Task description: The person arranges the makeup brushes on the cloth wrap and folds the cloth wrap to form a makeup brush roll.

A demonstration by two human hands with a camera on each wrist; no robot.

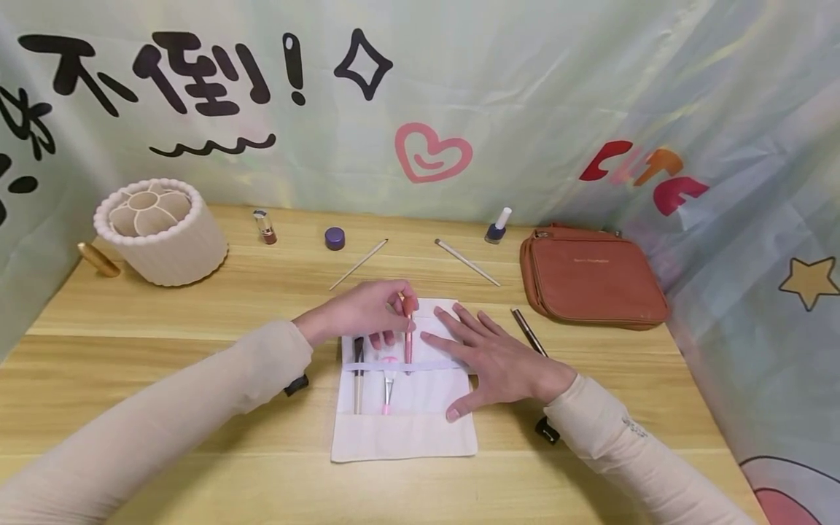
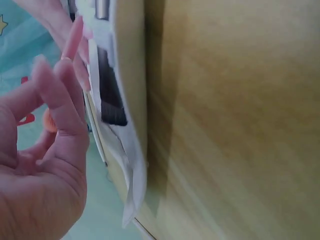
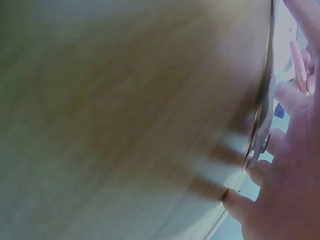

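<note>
the wooden worktop ran wide from the printed cloth backdrop down to its near edge, with bare wood open on both sides of the arms and in front of them. a brown zip pouch lay near the right edge, and a ribbed cream organiser stood near the far left corner. at the middle lay the white brush roll, flat and unrolled, its near edge well back from the worktop's front. the right hand pressed flat on the roll's right side, fingers spread and straight. the left hand pinched a pink brush over the roll's upper part, its lower end under the elastic band beside two brushes already in their slots. behind the roll, two thin sticks lay splayed apart, with a small purple jar and a nail polish bottle near the back edge.
</note>
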